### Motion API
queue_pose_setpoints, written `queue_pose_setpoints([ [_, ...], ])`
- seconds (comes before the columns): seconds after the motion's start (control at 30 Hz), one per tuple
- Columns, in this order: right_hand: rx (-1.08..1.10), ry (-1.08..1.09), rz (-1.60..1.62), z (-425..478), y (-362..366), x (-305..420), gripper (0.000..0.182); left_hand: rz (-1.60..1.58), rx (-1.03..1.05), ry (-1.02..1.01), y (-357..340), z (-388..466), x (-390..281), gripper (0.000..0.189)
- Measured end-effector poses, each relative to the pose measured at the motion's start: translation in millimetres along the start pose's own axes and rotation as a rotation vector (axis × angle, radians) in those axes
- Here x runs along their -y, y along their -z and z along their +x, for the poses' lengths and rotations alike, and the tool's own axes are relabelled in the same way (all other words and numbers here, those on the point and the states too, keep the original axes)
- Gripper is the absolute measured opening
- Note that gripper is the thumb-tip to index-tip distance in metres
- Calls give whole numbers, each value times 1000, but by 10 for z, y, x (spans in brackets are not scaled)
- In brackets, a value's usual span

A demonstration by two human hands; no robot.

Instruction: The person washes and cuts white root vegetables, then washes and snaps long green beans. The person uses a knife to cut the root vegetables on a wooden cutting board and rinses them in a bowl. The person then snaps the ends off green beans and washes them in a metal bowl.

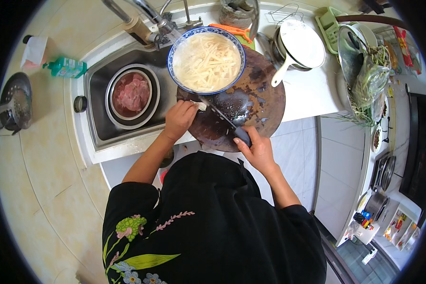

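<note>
My right hand (257, 149) is closed around the dark handle of a kitchen knife (222, 115), whose blade points up and left over a round wooden chopping board (269, 110). By the blade's tip, my left hand (180, 119) pinches a small pale piece of food (200, 105) at the board's left edge; its exact kind is not clear. Small pale bits lie along the blade. A blue-and-white bowl (171, 69) of pale cut strips (213, 64) in liquid stands on the far part of the board.
Left is a steel sink (96, 117) with nested bowls holding raw meat (132, 93), under a faucet (138, 30). An orange peeler (230, 29) lies behind the blue-and-white bowl. A white pan (301, 44) and a steel basin with bagged greens (371, 81) stand at right.
</note>
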State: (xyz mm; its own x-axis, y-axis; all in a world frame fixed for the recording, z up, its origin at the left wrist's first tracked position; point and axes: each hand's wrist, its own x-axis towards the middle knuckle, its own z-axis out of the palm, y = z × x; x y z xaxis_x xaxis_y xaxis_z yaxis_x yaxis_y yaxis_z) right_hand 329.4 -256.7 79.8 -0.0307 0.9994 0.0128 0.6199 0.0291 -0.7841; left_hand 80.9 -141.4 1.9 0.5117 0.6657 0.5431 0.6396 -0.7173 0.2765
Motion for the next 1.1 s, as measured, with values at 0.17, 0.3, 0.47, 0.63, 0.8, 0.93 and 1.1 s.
queue_pose_setpoints([
  [0.17, 52, 56, -183, -8, -217, 0, 28, 25, 89, 10, -222, -404, 64, 18],
  [0.3, 74, 93, -268, 52, -319, -54, 30, 4, 103, 28, -213, -506, 52, 25],
  [0.47, 112, 105, -347, 56, -421, -9, 31, -17, 81, 45, -234, -526, 41, 26],
  [0.63, 89, 138, -466, -42, -561, -44, 31, 0, 131, 75, -241, -537, 28, 20],
  [0.8, 96, 117, -510, -87, -642, -23, 30, 27, 112, 75, -266, -531, 11, 16],
  [0.93, 102, 92, -552, -75, -881, -202, 30, 39, 80, 68, -270, -520, 5, 17],
  [1.1, 78, 123, -460, -6, -826, -206, 30, 49, 107, 69, -274, -528, 15, 17],
])
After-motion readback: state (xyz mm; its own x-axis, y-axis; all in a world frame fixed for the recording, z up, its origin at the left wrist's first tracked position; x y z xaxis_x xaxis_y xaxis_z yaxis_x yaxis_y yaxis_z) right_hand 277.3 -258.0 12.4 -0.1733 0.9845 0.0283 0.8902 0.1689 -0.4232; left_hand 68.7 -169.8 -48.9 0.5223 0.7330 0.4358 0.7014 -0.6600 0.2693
